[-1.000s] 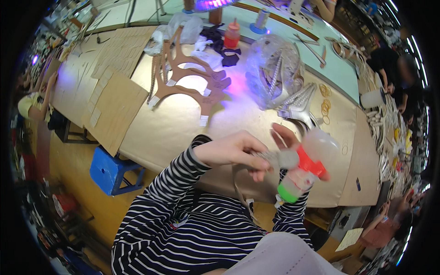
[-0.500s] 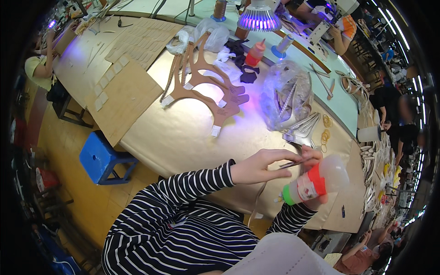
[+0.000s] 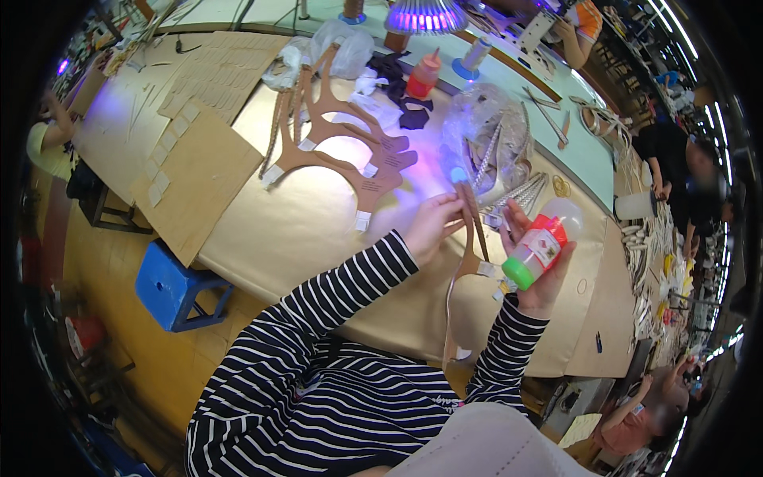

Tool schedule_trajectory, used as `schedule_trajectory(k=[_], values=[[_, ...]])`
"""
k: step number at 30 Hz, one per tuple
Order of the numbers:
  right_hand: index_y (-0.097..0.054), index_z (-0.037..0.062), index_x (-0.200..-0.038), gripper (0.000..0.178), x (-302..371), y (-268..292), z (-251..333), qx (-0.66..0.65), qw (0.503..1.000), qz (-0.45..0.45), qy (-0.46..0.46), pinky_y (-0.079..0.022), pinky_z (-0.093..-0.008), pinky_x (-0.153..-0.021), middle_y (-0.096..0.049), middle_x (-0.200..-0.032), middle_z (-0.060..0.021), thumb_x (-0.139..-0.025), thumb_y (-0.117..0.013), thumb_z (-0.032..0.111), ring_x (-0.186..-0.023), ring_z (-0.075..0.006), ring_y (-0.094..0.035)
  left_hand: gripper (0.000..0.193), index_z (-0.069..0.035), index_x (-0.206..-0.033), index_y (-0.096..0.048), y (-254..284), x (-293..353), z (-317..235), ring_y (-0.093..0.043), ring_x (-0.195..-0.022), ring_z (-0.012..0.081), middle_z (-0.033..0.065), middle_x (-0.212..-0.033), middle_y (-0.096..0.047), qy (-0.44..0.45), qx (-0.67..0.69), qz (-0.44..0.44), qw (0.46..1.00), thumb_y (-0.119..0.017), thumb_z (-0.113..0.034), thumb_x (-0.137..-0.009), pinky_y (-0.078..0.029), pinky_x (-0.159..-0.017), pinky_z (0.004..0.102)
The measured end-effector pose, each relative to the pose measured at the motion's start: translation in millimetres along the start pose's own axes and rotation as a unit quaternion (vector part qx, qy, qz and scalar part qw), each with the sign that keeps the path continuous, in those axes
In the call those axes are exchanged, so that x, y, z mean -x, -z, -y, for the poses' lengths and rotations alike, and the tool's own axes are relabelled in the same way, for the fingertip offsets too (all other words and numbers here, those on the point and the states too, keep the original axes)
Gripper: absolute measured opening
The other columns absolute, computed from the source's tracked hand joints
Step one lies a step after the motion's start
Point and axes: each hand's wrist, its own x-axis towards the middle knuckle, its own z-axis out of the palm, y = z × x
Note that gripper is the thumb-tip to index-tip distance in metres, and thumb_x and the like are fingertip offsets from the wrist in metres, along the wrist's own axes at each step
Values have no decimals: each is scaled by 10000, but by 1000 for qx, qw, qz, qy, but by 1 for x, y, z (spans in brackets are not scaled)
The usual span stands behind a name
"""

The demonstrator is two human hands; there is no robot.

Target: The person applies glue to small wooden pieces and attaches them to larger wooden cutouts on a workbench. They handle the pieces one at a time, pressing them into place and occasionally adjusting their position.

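Observation:
My left hand pinches the edge of a brown strap-like shoe-upper piece, which stands upright above the table with its lower end hanging toward me. My right hand is wrapped round a translucent squeeze bottle with a red band, a pale label and a green end; the bottle lies tilted in the palm. Left of my hands, several similar brown upper pieces with small white tags lie on the gold-covered table. Just beyond my right hand are silver braided straps.
A clear plastic bag of straps, a red squeeze bottle and a lit lamp stand farther back. Scissors lie on the green surface. Cardboard covers the left side; a blue stool stands below it. Other people work around.
My left hand has moved left and away from the bottle, and now holds the brown piece upright. The right hand has lifted the bottle slightly farther out. The whole view has shifted a little.

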Motion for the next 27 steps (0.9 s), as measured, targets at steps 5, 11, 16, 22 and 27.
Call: schedule_trajectory(k=[5,11,16,22,27], values=[[-487,-90,-1240,921,18,20,-13,-97,992,-23,-82,-409,-559,-992,-459,-1325,-282,-797,-515,716,-1245,-378,-445,177,-93,-1113,-544,3,-24,2,-556,-1024,136,19,-1070,-603,28,56,-69,996,-457,-167,-977,-426,-941,329],[-542,-71,-1161,978,51,28,-14,-183,976,12,-115,-420,-528,-970,-510,-1255,-242,-743,-467,811,-1116,-334,-540,182,-86,-1099,-546,-27,-9,-12,-567,-969,130,19,-1048,-610,-32,20,-33,999,-463,-190,-976,-443,-880,310],[-542,-57,-1160,966,52,25,8,-200,979,7,-23,-440,-494,-949,-517,-1217,-204,-723,-513,804,-1068,-305,-545,210,-61,-1088,-565,-54,41,-32,-553,-810,96,54,-957,-647,-131,-27,-21,991,-425,-177,-982,-437,-736,257],[-542,-47,-1135,932,34,8,1,-193,980,10,-37,-467,-451,-893,-524,-1134,-170,-742,-499,797,-979,-266,-534,217,-52,-1114,-548,-46,100,-68,-500,-662,72,52,-869,-650,-127,16,-11,992,-416,-160,-980,-397,-628,230],[-527,-50,-1159,932,25,-11,-14,-164,983,38,-77,-471,-434,-888,-516,-1136,-162,-749,-502,787,-984,-265,-533,238,-20,-1123,-544,-30,115,-90,-561,-688,90,90,-870,-659,-175,-65,-55,981,-445,-173,-970,-438,-634,224]])
